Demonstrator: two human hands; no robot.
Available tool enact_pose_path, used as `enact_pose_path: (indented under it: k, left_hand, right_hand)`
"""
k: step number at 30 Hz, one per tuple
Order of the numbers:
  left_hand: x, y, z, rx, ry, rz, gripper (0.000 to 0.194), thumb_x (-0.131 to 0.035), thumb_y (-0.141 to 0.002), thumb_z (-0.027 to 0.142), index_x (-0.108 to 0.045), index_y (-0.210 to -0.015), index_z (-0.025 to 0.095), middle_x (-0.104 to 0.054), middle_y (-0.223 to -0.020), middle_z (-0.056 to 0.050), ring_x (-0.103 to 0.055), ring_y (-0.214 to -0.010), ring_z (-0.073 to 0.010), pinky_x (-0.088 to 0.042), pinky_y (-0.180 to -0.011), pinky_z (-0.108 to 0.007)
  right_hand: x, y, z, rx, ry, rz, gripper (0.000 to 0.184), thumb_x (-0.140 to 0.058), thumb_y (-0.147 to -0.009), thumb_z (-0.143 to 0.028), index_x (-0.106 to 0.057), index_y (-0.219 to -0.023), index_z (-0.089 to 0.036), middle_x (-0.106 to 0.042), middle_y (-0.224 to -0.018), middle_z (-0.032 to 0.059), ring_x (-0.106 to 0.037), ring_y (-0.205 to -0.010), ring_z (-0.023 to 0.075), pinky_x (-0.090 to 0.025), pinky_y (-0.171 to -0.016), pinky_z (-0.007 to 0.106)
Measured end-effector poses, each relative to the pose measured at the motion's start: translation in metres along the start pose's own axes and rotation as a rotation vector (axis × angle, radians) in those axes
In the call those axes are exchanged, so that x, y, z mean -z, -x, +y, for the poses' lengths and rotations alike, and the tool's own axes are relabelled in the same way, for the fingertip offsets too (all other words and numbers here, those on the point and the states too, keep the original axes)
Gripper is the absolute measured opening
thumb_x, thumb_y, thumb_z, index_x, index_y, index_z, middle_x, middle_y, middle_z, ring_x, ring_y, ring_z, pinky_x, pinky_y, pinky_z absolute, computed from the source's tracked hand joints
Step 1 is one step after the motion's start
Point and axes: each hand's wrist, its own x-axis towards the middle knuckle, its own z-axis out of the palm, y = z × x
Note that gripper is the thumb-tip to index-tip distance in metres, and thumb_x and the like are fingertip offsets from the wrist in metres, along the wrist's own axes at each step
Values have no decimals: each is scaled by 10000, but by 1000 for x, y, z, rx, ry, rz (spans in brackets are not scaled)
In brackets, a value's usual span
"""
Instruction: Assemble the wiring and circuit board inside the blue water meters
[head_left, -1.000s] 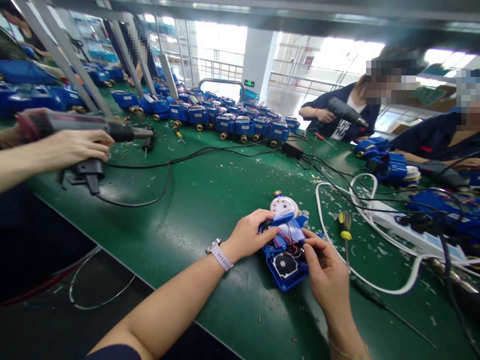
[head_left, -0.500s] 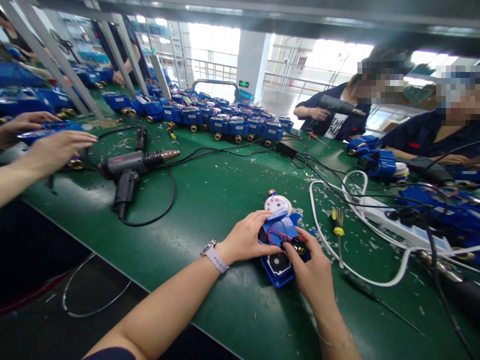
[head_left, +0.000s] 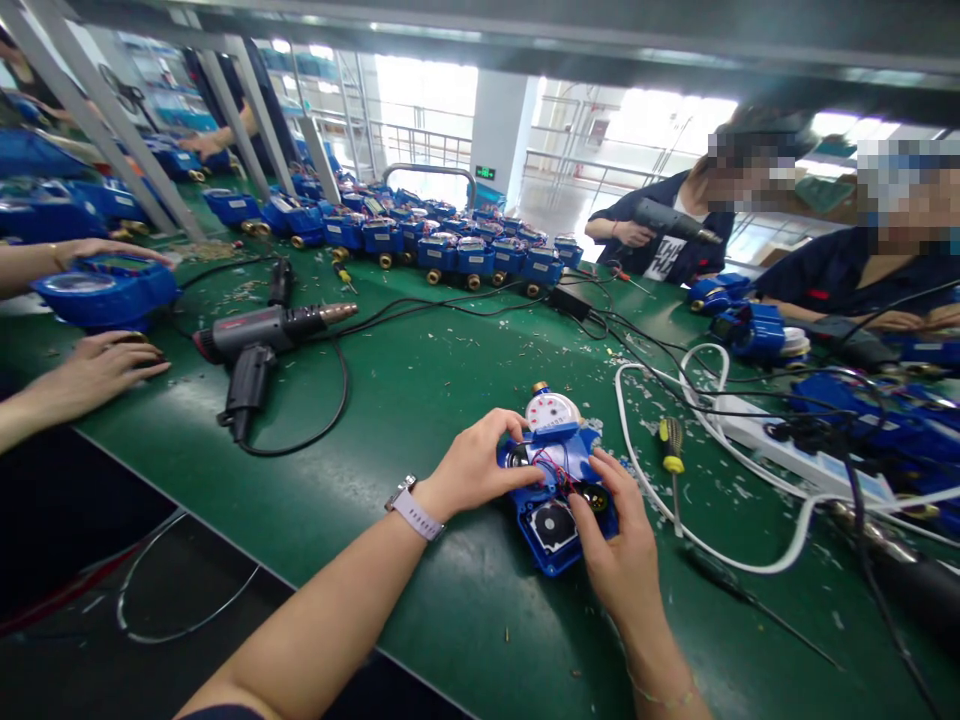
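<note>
An opened blue water meter (head_left: 536, 550) lies on the green bench in front of me, with red and dark wires (head_left: 553, 468) loose inside it. Its round white dial (head_left: 553, 410) with red marks faces up at the far end. My left hand (head_left: 480, 460) grips the left side of the housing, thumb reaching over the inside near the wires. On the right, my right hand (head_left: 619, 520) holds the other edge, its thumb by the wires and a round brass-coloured part (head_left: 595, 497). Exactly what the fingertips touch is partly hidden.
A heat gun (head_left: 274, 345) with its cable rests at left. Screwdrivers (head_left: 672, 450), a white power strip (head_left: 810, 450) and looping cords lie at right. Rows of blue meters (head_left: 457, 250) fill the back. A co-worker's hands (head_left: 97, 370) handle another meter at left.
My left hand has shifted slightly left, exposing more of the wires and the meter's inside. The co-worker's hands at left have moved apart around a tilted blue meter.
</note>
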Motion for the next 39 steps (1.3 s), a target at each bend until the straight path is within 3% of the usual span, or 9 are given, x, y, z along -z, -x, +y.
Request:
enact_pose_path:
  k: [8,13,17,23,27,30,33,39]
  left_hand:
    - [-4,4,12,31,50,-52,269,-711,-757,340,-614,-959,191,-543,-1263,-6,-519,-1172,-149,-393,-1010,-293]
    - [-4,2,15,98,146,-101,231,-692,-748,253,-613,-948,168,-522,-1294,-27,-494,-1209,-138,-358,-1043,-269]
    - [-3,2,16,96,156,-117,218,-685,-739,220,-617,-940,169,-524,-1291,-24,-497,-1203,-141,-357,-1040,-271]
    - [-6,6,19,108,207,-121,138,-662,-755,197,-615,-880,163,-523,-1310,-33,-507,-1204,-145,-359,-1044,-283]
    - [-2,4,14,46,144,-199,274,-700,-755,253,-635,-1013,187,-435,-1409,-47,-424,-1304,-159,-327,-1092,-284]
    - [2,2,9,-44,85,-284,336,-718,-739,232,-599,-1047,173,-414,-1426,-76,-371,-1347,-167,-322,-1096,-281]
    - [5,1,6,-85,71,-291,257,-710,-750,213,-571,-959,155,-440,-1402,-90,-382,-1338,-170,-327,-1084,-279]
    - [0,3,2,-110,85,-240,228,-719,-755,251,-521,-771,139,-615,-1059,-82,-482,-1238,-195,-402,-946,-276]
  right_hand:
    - [-9,-2,0,79,168,-53,354,-441,-1057,-298,-497,-1342,-96,-290,-1374,153,-312,-1219,334,-246,-1009,470]
    - [-10,-4,-5,45,56,-30,328,-426,-1036,-234,-660,-1152,-36,-332,-1343,161,-336,-1207,308,-252,-1007,406]
    - [-6,-4,-6,-40,-99,-23,287,-487,-1005,-247,-717,-1057,-83,-347,-1336,134,-345,-1203,295,-267,-990,389]
    - [1,-4,-4,-110,-195,-85,235,-531,-983,-275,-741,-983,-169,-333,-1356,84,-312,-1226,287,-240,-988,374]
    - [3,-3,-4,-115,-211,-88,188,-540,-978,-277,-676,-926,-158,-341,-1351,71,-323,-1224,261,-231,-992,313]
    - [2,-2,-3,-125,-211,-72,154,-566,-968,-282,-585,-1068,-167,-354,-1344,63,-339,-1217,230,-243,-994,272]
    - [2,0,-1,-95,-122,-110,377,-581,-966,-323,-513,-1297,-156,-332,-1360,75,-314,-1233,242,-222,-1034,300]
    - [0,1,4,-28,-4,-145,388,-514,-984,-310,-543,-1319,-117,-331,-1361,92,-330,-1223,259,-233,-1030,332]
